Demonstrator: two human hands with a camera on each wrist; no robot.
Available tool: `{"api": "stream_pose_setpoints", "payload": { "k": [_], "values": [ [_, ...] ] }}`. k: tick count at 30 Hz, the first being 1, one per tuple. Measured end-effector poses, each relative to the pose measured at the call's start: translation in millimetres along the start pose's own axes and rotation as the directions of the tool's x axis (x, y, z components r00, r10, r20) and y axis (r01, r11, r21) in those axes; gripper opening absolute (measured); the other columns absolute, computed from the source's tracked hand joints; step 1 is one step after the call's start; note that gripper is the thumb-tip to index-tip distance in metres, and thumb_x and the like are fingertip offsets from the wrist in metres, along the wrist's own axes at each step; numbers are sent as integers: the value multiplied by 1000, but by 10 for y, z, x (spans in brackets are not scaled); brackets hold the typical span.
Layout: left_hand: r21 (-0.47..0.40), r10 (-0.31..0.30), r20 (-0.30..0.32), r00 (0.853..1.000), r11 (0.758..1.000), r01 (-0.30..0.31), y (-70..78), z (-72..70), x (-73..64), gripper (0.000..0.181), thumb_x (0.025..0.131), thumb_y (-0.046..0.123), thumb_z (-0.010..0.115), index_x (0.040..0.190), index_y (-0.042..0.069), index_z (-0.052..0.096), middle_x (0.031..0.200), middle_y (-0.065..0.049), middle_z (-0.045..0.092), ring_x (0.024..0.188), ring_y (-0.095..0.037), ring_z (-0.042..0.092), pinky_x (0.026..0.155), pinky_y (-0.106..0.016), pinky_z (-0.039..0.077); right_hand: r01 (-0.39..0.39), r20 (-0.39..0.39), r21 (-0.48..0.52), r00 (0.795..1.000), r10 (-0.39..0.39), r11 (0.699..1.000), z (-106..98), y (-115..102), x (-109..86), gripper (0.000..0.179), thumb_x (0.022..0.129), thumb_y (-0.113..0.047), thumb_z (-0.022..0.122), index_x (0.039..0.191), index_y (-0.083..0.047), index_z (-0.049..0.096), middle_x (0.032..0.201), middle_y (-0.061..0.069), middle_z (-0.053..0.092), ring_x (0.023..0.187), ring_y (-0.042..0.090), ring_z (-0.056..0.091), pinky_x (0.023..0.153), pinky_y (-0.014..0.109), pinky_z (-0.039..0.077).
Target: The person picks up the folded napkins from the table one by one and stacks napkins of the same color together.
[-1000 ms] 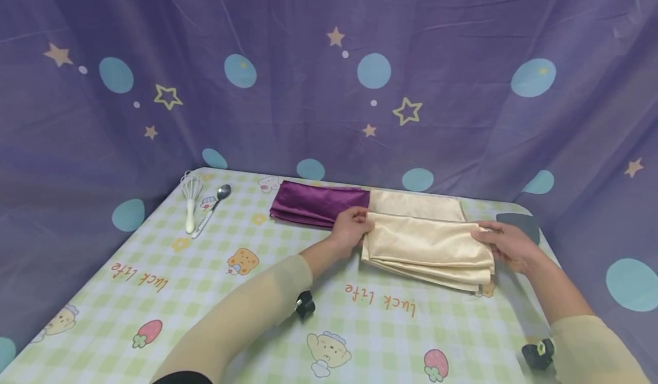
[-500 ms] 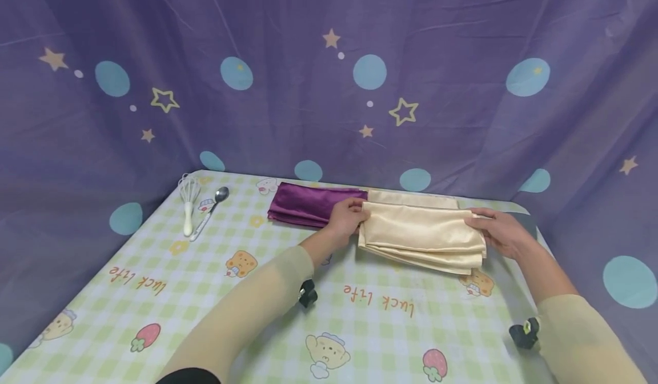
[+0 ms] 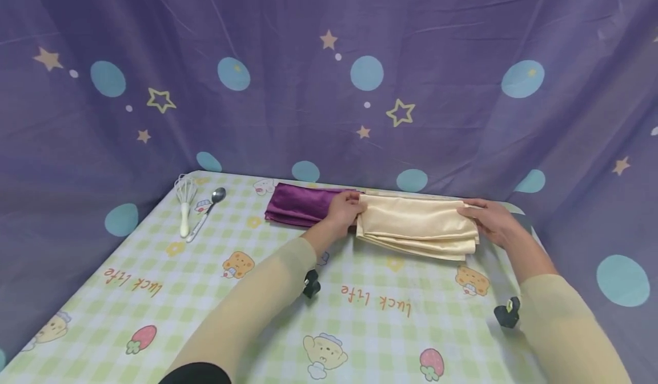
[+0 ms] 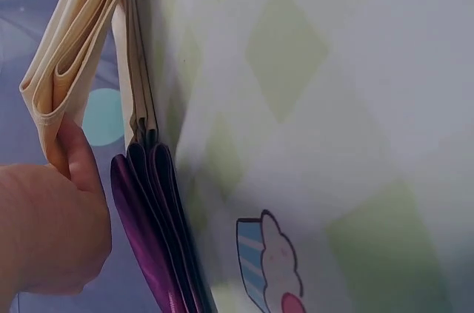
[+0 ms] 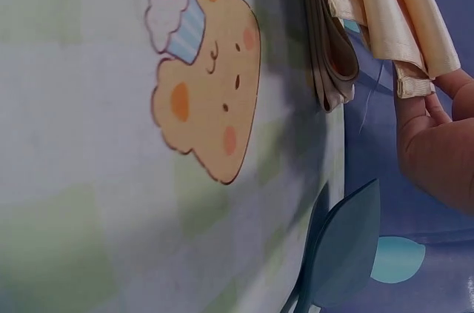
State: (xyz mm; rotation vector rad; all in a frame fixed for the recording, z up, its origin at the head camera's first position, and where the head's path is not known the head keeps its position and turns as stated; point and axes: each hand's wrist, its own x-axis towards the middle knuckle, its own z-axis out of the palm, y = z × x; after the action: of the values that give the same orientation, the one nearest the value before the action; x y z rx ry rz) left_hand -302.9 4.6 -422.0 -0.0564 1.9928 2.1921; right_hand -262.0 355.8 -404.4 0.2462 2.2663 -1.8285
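A folded cream satin cloth (image 3: 416,218) hangs above the table between both hands, its layers fanned along the lower edge. My left hand (image 3: 341,214) pinches its upper left corner between thumb and fingers. At the opposite end, my right hand (image 3: 492,222) grips the upper right corner, thumb in front. Beneath the raised cloth, a second folded cream cloth (image 5: 331,69) lies at the back of the table, mostly hidden in the head view. A folded purple satin cloth (image 3: 298,203) lies beside it to the left, partly covered by my left hand.
On the table's far left lie a whisk (image 3: 184,215) with a pale handle and a spoon (image 3: 205,218) with a patterned handle. At the back right corner sits a flat grey-blue thing (image 5: 344,246) with a pointed end. A purple curtain (image 3: 288,127) hangs behind the table.
Both hands have carried the cream cloth away from me, toward the back of the table. It now covers most of the cream cloth behind it.
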Motion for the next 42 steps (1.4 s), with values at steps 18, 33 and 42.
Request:
{"api": "stream_pose_setpoints", "payload": {
  "k": [18,33,42],
  "values": [
    [39,20,-81,997,999,-17,-50,73,209,35,89,-10,66,123,-5,61,90,-6,61,69,-13,61,58,-25,56,-17,-9,25,1000,17,1000,13,-65,152,72,100,-17,66,156,5,27,83,-14,68,57,-2,51,52,16,45],
    [38,40,-108,993,999,-37,-81,132,343,36,87,-13,66,122,-8,61,92,-12,65,68,-13,61,54,-20,53,-39,-67,69,997,44,997,18,-30,293,70,99,-17,68,155,4,31,87,-16,66,79,-1,65,72,18,56],
    [118,74,-144,987,991,-57,-105,182,395,35,85,-12,68,119,-8,64,91,-14,67,76,-16,61,70,-24,57,-57,-83,69,995,62,996,4,-45,324,69,99,-16,67,155,5,31,84,-16,66,78,-1,64,72,18,56]
  ]
}}
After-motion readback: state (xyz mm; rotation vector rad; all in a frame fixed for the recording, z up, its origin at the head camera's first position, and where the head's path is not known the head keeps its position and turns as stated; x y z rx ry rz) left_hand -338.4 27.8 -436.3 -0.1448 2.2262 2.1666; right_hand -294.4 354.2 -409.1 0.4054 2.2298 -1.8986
